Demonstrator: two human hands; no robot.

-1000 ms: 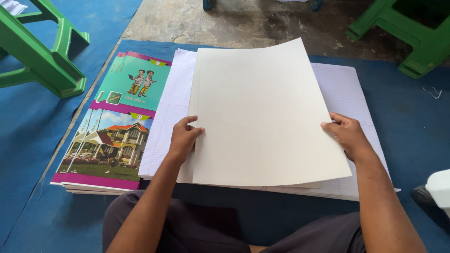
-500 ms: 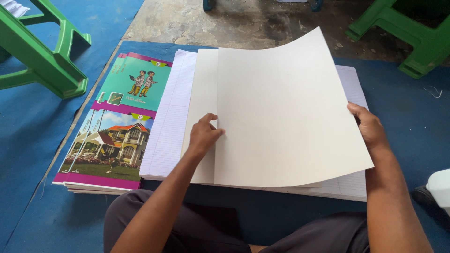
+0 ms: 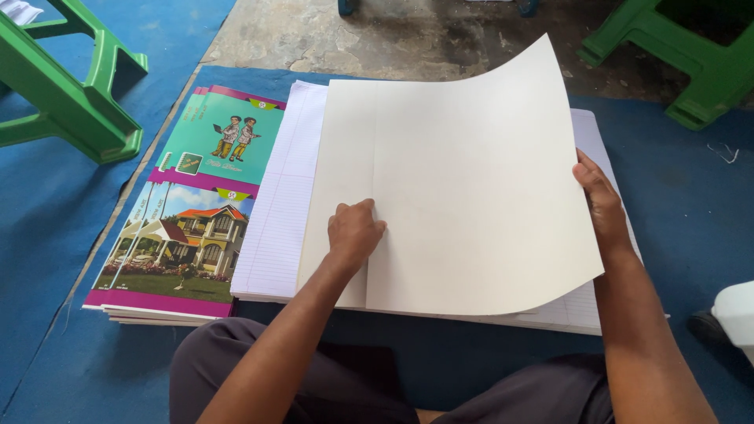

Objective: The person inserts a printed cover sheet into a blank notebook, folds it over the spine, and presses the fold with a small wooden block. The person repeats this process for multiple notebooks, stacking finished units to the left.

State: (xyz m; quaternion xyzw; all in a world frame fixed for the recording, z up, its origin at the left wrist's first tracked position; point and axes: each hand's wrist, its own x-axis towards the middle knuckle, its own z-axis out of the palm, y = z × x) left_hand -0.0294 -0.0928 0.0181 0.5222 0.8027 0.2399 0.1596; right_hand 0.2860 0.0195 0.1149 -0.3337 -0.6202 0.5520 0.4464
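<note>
A large blank cream sheet [image 3: 471, 188] lies over a stack of lined white paper [image 3: 275, 228] on the blue mat. My right hand [image 3: 601, 196] grips the sheet's right edge and lifts it, so the sheet curls up and leftward. My left hand [image 3: 353, 232] rests fingers-down on a second cream sheet [image 3: 338, 180] underneath, close to the lifted sheet's left edge.
A pile of colourful printed covers [image 3: 188, 228] with a house picture and a teal panel lies left of the paper. Green plastic stools stand at the far left [image 3: 71, 94] and far right [image 3: 691, 63]. A white object [image 3: 734, 314] sits at the right edge. Bare concrete [image 3: 408, 39] lies beyond the mat.
My right hand has raised the sheet's right edge higher and further left. My left hand has slid right, toward the middle of the sheets.
</note>
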